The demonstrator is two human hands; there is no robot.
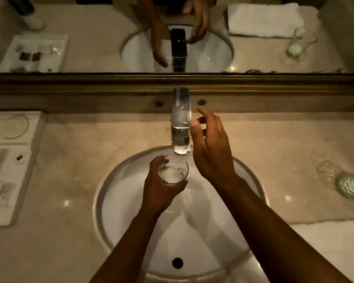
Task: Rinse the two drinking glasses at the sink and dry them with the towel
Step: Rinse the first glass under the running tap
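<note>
The left hand (161, 186) gripped a glass (173, 170) upright over the sink (102, 201), its fingers curled round the wall, the rim facing up. The glass sat just below and in front of the tap's (181, 121) spout, near the back rim of the basin. Whether water ran from the spout could not be told.

The right hand (211, 152) hovered beside the tap on its right, fingers spread and loosely bent, holding nothing; the thumb tip lay just at the tap's side, but contact could not be told.

The second glass (350, 185) stood on the counter (70, 170) near its right edge, well apart from the sink, partly cut off by the frame. A white towel (335, 252) lay at the counter's front right corner.

A white tray (14, 170) with small toiletries lay along the counter's left edge. The drain (177, 263) showed dark in the basin's front part.

A mirror (90, 48) behind the counter, above a dark gold frame, repeated the hands, tap, tray, towel and second glass.
</note>
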